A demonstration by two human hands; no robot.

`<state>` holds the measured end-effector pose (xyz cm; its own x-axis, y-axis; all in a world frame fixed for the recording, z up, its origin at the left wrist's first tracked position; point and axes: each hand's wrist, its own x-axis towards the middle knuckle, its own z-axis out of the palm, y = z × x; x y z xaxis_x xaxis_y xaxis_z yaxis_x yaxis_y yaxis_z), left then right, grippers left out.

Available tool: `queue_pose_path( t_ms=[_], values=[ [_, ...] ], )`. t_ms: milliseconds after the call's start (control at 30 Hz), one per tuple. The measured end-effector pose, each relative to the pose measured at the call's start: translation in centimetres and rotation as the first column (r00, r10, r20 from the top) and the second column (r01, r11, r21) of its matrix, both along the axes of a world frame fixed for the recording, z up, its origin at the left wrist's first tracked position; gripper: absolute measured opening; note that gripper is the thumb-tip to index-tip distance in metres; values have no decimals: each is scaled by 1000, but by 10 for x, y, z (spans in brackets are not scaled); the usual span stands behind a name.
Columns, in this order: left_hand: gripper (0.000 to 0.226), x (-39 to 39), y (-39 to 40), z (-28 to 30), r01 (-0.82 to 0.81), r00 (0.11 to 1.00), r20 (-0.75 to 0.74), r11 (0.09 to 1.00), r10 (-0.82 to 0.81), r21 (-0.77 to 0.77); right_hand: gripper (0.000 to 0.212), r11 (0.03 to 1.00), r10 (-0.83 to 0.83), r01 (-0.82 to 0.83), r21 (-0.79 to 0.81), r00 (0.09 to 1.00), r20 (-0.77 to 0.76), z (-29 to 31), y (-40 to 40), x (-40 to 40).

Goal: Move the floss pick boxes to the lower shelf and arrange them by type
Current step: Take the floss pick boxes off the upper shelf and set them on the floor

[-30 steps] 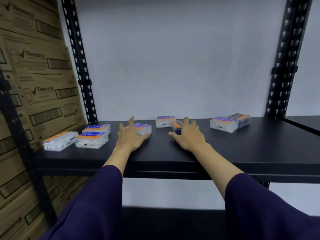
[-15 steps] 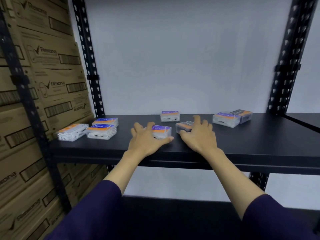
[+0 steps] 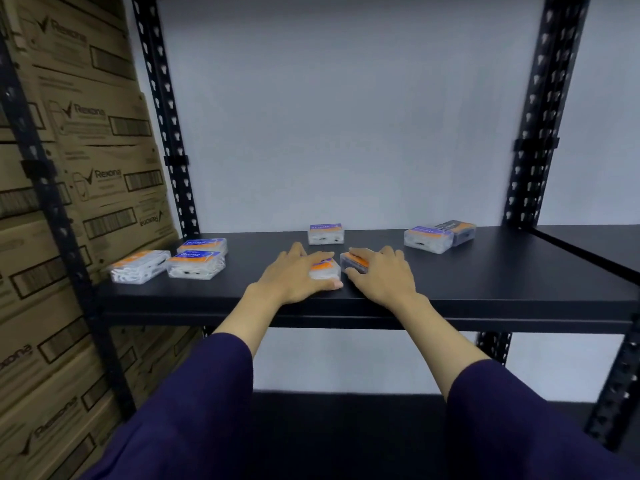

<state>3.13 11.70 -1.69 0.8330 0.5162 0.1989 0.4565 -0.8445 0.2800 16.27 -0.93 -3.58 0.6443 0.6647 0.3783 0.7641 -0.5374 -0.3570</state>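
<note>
Both hands on upper shelf (image 3: 485, 289) nr front edge: L hand (image 3: 294, 277) grasps clear floss pick box (image 3: 325, 268), R hand (image 3: 381, 271) grasps dark-tinted box (image 3: 353, 262), touching; boxes prob. light, stiff, slick plastic, so pinch by long sides w/ thumb opposite fingers.

Counting eight floss boxes on the upper shelf (image 3: 485, 282): three at 9 o'clock (image 3: 138, 266) (image 3: 195, 265) (image 3: 207, 244), one at 12 (image 3: 326, 233), two at 3 (image 3: 427, 239) (image 3: 457, 231), plus one under each hand in the middle (image 3: 325, 270) (image 3: 355, 263). Six clear, two dark. Two hands (image 3: 294, 277) (image 3: 384, 275), four black uprights.
</note>
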Motion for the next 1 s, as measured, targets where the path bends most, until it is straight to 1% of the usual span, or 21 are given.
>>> queue_pose_path(
  t_ms=[133,233,333,400,467,533,633,800,900,1000],
  values=[
    [67,-13,-30,-1,-68,998,-7,998,68,3,50,999,-14,15,-39,1000,12,6,-33,-19],
    [65,-31,-62,-3,-103,993,56,995,104,-10,49,998,-17,16,-58,1000,-20,11,-70,-40],
    [65,-52,-100,-9,-91,986,135,994,99,-61,51,999,-18,17,-43,999,-41,9,-111,-62],
    [62,-64,-127,-19,-81,978,183,992,97,-94,52,999,-17,14,-43,998,-60,1,-136,-74],
    [59,-71,-150,-34,-68,976,200,992,88,-102,52,999,-10,7,-33,996,-87,-14,-158,-84],
    [58,-74,-169,-57,-57,976,204,991,81,-121,51,999,-15,12,-32,995,-95,-37,-177,-90],
    [58,-71,-191,-106,-48,983,167,981,80,-187,54,996,-50,40,-78,991,-126,-84,-199,-92],
    [67,-56,-203,-204,-64,998,0,927,69,-369,59,978,-101,51,-204,964,-244,-180,-220,-81],
    [72,-44,-201,-262,-118,990,-116,891,74,-437,61,960,-140,52,-275,940,-311,-240,-222,-68],
    [72,-36,-195,-318,-164,979,-184,856,82,-490,62,935,-177,40,-351,913,-368,-294,-222,-57]
  ],
)
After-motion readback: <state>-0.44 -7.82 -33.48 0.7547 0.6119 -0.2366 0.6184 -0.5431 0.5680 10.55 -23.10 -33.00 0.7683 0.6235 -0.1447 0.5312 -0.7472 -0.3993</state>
